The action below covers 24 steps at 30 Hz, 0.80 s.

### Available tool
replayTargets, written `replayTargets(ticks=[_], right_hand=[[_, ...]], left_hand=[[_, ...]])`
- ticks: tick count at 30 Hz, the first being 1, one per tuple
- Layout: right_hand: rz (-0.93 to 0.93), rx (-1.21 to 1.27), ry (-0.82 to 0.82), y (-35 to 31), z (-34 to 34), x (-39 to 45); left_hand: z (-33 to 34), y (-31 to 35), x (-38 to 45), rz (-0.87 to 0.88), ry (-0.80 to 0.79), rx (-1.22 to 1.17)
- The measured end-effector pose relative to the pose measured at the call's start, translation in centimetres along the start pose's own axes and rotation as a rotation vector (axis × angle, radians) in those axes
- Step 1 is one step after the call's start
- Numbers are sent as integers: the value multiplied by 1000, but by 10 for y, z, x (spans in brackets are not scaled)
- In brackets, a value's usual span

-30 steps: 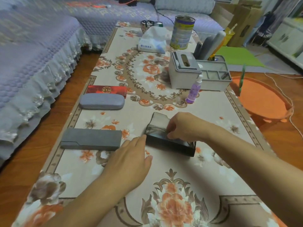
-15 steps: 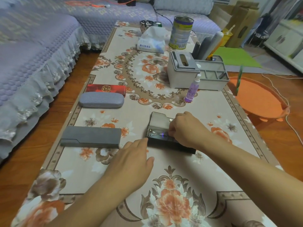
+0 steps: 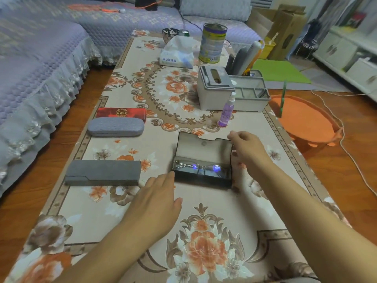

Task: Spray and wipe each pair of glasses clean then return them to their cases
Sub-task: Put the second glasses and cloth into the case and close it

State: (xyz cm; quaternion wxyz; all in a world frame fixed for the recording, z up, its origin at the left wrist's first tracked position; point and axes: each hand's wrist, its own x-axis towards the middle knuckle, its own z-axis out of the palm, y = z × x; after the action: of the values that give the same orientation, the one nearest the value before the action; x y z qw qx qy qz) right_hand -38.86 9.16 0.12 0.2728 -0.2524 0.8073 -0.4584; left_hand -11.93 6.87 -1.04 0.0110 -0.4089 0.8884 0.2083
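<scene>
A black glasses case (image 3: 204, 176) lies open in the middle of the table, its lid (image 3: 204, 148) folded back. A pair of clear-lensed glasses (image 3: 202, 167) lies folded inside. My right hand (image 3: 247, 151) pinches the lid's right edge between fingers and thumb. My left hand (image 3: 157, 199) lies flat on the tablecloth, its fingertips at the case's front left corner. A purple spray bottle (image 3: 227, 111) stands just beyond the case. Three closed cases sit at the left: a flat grey one (image 3: 102, 172), a rounded grey-blue one (image 3: 116, 126) and a red one (image 3: 121, 113).
A grey tissue box (image 3: 214, 88) and desk organiser (image 3: 251, 97) stand behind the spray bottle, with a tin can (image 3: 213, 44) and a tissue pack (image 3: 177, 53) farther back. An orange basin (image 3: 304, 121) sits on the floor at the right. A sofa (image 3: 36, 74) runs along the left.
The black case's lid has swung back and now lies open, showing the glasses. My right hand moved from the case's top to the lid's right edge. My left hand stayed put.
</scene>
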Motion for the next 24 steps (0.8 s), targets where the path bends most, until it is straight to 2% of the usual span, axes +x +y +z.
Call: replayTargets(ticks=[3,4,7,10,12,16,18,24], right_hand=[[-175,126,-1,0,-11,-32],[-246,67,-35,5,-13,-43],[-443,-337,-148,35,-11,-67],[-650,-591,-165,54,-6,-73],[-676,-617,-176,50,-7,-70],[-645,-794,-345,32,1,-67],[-636,-843,-332,27,8,-66],[-549,-711,-392,-2,27,-60]], left_hand=[[-1,-1,-1,-6,-20,-21],[-3,-2,0,-11,-32,-35],[-7,-6,1,-35,-70,-54],[-15,-9,-1,-69,-75,-15],[-25,-13,-5,-95,-31,-7],[-49,-32,-16,-165,45,-64],[-61,-50,-22,-207,88,-100],[-88,-124,-40,-404,248,-133]])
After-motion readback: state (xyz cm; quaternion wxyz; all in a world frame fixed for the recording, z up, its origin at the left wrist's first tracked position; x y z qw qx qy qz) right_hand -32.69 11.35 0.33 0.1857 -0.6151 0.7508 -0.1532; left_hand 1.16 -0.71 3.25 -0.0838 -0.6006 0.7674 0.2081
